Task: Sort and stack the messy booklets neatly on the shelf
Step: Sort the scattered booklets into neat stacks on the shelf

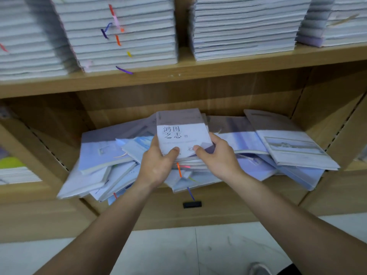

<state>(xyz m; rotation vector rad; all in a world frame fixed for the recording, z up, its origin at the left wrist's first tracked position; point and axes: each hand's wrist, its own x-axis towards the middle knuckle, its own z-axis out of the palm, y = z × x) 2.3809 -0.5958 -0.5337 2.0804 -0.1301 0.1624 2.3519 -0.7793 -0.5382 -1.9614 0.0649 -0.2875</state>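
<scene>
Holding a booklet (182, 133) with both hands, a person faces a wooden shelf (228, 197). The left hand (156, 163) grips the booklet's near left corner, with the thumb on the cover and the fingers curled round the left side. The right hand (216, 155) grips the near right corner the same way, thumb on top and fingers round the right side.

The booklet is white with a grey band at its far end and dark writing on the cover. A few thin booklets lie right under it in the same grip. It is over the middle of the shelf, above a messy pile (103, 155). I cannot tell if it touches the pile.

The pile spreads from the left end of the shelf to the right end. Some booklets stick out over the front edge, and many lie crooked. An orange ribbon (179, 169) hangs down between the two hands.

On the top shelf (178, 76), tall neat stacks (123, 36) stand side by side. A pale floor (168, 251) shows below.
</scene>
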